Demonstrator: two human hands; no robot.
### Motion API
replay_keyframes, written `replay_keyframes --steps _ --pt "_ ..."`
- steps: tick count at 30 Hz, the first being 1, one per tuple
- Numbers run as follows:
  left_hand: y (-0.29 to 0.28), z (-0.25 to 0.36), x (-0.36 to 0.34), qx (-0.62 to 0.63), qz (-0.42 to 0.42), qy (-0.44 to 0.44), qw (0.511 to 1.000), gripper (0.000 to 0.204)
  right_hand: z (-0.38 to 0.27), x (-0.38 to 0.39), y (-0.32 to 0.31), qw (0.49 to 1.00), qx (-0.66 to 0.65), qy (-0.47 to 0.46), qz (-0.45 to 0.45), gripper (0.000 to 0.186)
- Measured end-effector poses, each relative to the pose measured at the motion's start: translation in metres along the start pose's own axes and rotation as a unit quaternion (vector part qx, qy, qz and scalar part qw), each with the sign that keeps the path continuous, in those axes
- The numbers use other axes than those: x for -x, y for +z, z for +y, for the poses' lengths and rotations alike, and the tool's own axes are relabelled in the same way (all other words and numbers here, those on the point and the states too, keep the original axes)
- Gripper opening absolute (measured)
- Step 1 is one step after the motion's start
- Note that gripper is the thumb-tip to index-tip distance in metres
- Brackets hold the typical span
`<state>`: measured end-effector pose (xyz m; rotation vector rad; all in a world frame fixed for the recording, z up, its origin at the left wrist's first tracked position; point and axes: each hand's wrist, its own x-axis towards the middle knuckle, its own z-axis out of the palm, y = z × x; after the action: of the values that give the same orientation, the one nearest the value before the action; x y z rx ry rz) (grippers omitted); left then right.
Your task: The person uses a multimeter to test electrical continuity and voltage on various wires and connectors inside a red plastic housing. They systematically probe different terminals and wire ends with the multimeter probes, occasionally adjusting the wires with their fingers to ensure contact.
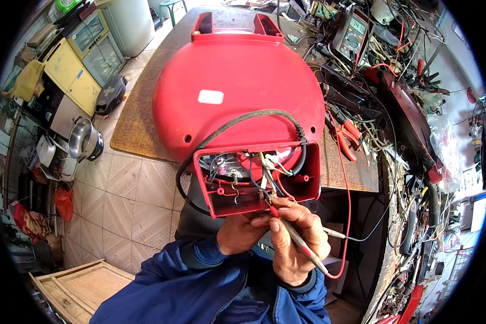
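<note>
A large red rounded plastic appliance housing (237,75) lies on the table, with an open box-shaped wiring compartment (314,183) facing me. Inside are several thin coloured wires, and a black power cord (186,181) loops over it. My right hand (298,237) pinches a red-and-grey multimeter probe (296,237), its tip by the wires at the compartment's front edge. A second, pale probe (335,233) on a black lead emerges behind that hand. My left hand (242,233) is closed just below the front edge, its fingertips meeting the right hand's; what they grip is hidden.
A digital multimeter (355,35) with a lit display stands at the back right among tangled cables. Red-handled pliers (346,143) lie right of the housing. On the left floor area sit a metal pot (82,137) and a black case (111,96); a wooden stool-like piece (78,286) is nearer.
</note>
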<state>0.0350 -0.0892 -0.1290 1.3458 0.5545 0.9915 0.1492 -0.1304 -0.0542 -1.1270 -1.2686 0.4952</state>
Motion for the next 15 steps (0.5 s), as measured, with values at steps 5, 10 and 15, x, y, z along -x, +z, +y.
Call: replay_keyframes --steps 5,10,15 --pt "-0.0004 0.0046 -0.001 0.004 -0.002 0.003 1.0 0.031 0.0006 0.0005 -0.0006 1.0 -0.001 0.001 -0.004 0.02" --pt "-0.0017 0.0076 -0.0022 -0.021 -0.006 0.0 1.0 0.031 -0.0007 0.002 -0.0004 1.0 -0.016 0.018 -0.003 0.02" --pt "0.0042 0.0054 -0.0013 0.055 0.008 -0.017 0.998 0.031 0.0015 0.0033 0.0003 1.0 -0.018 0.015 0.004 0.02"
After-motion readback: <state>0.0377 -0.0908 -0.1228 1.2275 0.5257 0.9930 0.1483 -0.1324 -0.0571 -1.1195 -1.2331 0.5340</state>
